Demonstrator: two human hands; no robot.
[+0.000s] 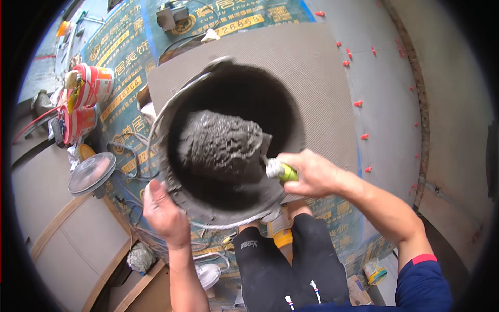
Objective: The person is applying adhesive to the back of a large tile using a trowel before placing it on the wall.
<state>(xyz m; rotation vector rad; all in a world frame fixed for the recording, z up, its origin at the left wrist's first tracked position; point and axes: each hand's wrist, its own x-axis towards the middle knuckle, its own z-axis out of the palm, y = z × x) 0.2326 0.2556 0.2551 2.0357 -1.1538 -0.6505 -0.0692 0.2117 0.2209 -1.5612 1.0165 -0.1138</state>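
Observation:
A dark bucket [288,99] with a mortar-smeared rim fills the middle of the view, its mouth facing me. Inside it, a large lump of wet grey mortar [221,140] sits on a trowel, whose metal blade [265,143] mostly hides beneath the load. My right hand [314,174] is closed round the green trowel handle [288,172] at the bucket's right side. Beside the lower left rim is my left hand [166,216], its visible fingers stretched upward; I cannot make out whether it touches the bucket. A pale rope-like handle [228,226] hangs along the near rim.
A large tile [327,73] coated with combed mortar lies behind the bucket, over printed green floor sheeting [125,83]. Red tile spacers [358,104] dot the grey tiles at right. Red-and-white pails [96,83], cables [138,156] and a clear round lid [92,173] are at left.

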